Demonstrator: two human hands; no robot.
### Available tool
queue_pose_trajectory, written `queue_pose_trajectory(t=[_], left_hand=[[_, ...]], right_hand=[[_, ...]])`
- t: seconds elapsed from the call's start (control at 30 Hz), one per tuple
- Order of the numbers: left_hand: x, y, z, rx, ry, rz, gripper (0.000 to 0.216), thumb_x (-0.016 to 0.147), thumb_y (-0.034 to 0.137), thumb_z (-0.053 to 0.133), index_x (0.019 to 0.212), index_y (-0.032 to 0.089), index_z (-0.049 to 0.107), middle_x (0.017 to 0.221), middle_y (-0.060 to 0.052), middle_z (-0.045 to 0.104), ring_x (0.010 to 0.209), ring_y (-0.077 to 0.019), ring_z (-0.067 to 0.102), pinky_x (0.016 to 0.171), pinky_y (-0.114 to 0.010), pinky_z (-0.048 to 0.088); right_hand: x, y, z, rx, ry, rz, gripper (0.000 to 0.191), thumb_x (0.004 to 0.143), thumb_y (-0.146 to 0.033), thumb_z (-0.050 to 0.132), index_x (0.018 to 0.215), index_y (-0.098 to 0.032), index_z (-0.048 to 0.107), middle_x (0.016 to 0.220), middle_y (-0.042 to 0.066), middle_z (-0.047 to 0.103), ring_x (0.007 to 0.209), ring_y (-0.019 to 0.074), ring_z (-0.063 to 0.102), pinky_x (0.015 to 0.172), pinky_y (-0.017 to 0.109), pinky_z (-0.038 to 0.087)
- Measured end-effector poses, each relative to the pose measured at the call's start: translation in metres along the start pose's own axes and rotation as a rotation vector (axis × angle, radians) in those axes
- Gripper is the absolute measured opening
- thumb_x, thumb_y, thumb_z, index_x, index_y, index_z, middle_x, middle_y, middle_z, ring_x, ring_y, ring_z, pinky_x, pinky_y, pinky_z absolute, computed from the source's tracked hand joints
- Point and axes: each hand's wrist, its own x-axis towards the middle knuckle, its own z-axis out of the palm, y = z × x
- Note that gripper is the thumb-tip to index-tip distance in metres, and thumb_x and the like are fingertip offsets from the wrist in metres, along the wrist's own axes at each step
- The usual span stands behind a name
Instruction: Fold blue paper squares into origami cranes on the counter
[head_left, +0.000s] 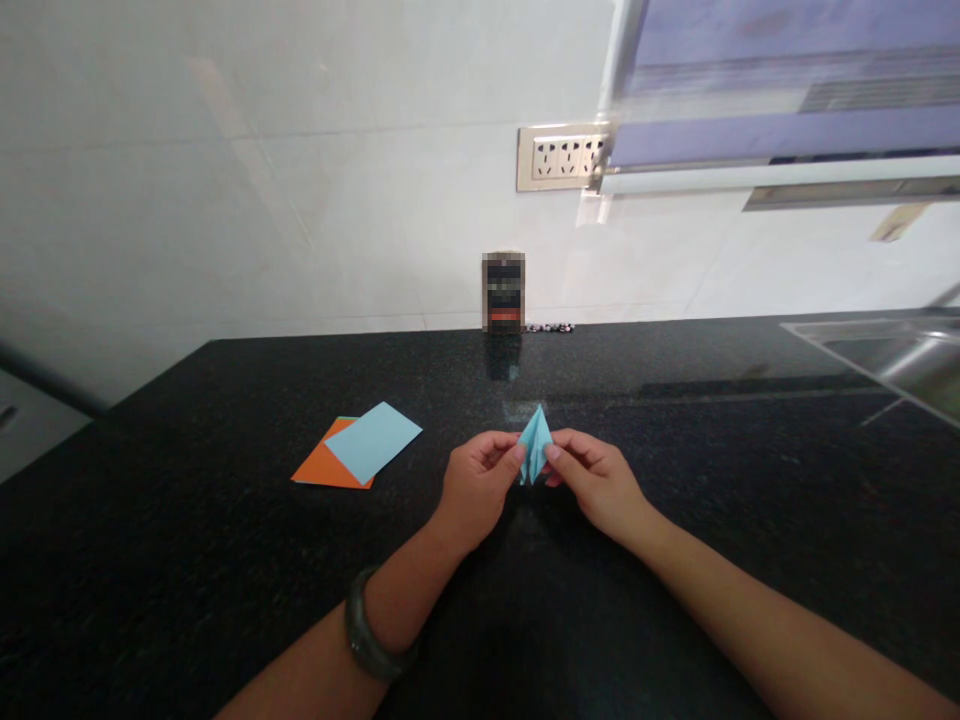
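Folded paper: a small light-blue piece [538, 445], rising to one sharp point at the top; narrow kite-like outline, crisp creases running lengthwise, a darker fold line down the middle, the lower end split into separate points.
Paper's place: between the two hands, near the middle of the counter, below the pixelated item; whether its lower tips touch the surface cannot be told.
Left hand [476, 485]: thumb and fingers pinching the paper's left edge, thumb toward the viewer.
Right hand [604, 480]: thumb and fingertips pinching the right edge, fingers curled behind.
Loose sheets: flat, smooth, matte, straight-edged; a pale-blue sheet [382, 440] partly overlaps an orange sheet [326, 468], left of the hands.
Counter [225, 600]: black, finely speckled, stone-like, glossy enough to mirror what stands at its back.
Bangle [358, 630]: dark greenish-grey, smooth, rounded, on the left forearm.
Back edge: upright dark item [503, 285], pixelated, one reddish band; a beaded strand [551, 328] just beside it.
Wall [300, 230]: pale, glossy tiles.
Sink [922, 370]: shiny metal, far right.
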Motion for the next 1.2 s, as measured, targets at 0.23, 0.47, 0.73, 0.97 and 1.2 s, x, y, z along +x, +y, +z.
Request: queue_pose_trajectory(t=[0.23,0.47,0.73,0.97,1.2], left_hand=[[0.0007,-0.0035,-0.0009,-0.045,-0.048,-0.021,0.017,0.068,0.027,0.065,0.078,0.013,0.067,0.077,-0.004,0.069,0.069,-0.0146,0.061,0.067,-0.025,0.046],[-0.0007,-0.0028,0.0032,-0.16,-0.123,-0.088,0.019,0.066,0.029,0.067,0.077,0.013,0.064,0.073,-0.004,0.067,0.069,-0.0136,0.06,0.068,-0.026,0.046],[-0.0002,-0.0039,0.0018,-0.292,-0.095,-0.168,0.021,0.069,0.027,0.066,0.082,0.014,0.057,0.076,-0.002,0.066,0.069,-0.0105,0.061,0.067,-0.023,0.047],[-0.0013,-0.0021,0.004,-0.209,-0.078,-0.183,0.031,0.063,0.027,0.07,0.089,0.014,0.059,0.072,-0.002,0.067,0.064,-0.0116,0.061,0.061,-0.023,0.047],[-0.0013,-0.0033,0.004,-0.174,-0.074,-0.171,0.022,0.065,0.026,0.069,0.082,0.013,0.067,0.076,-0.004,0.069,0.067,-0.0116,0.061,0.062,-0.022,0.048]], right_hand=[[0.0006,0.0009,0.0021,-0.092,0.079,-0.022,0.013,0.074,-0.029,0.058,0.07,-0.017,0.057,0.06,-0.001,0.056,0.052,0.0104,0.049,0.051,0.023,0.041],[-0.0025,-0.0012,0.0012,-0.241,0.129,-0.144,0.01,0.074,-0.026,0.058,0.068,-0.018,0.057,0.061,-0.001,0.052,0.055,0.0106,0.046,0.051,0.023,0.039],[-0.0018,-0.0013,0.0039,-0.111,0.196,-0.099,0.029,0.069,-0.026,0.063,0.095,-0.019,0.052,0.078,0.001,0.053,0.055,0.0088,0.047,0.046,0.021,0.04],[-0.0013,0.001,-0.0019,-0.318,0.14,-0.264,0.006,0.078,-0.021,0.055,0.08,-0.019,0.06,0.07,0.001,0.054,0.061,0.0116,0.05,0.054,0.024,0.042],[-0.0024,-0.0034,-0.0056,-0.562,0.18,-0.55,0.015,0.078,-0.015,0.055,0.09,-0.02,0.061,0.079,0.005,0.057,0.073,0.0158,0.054,0.061,0.029,0.046]])
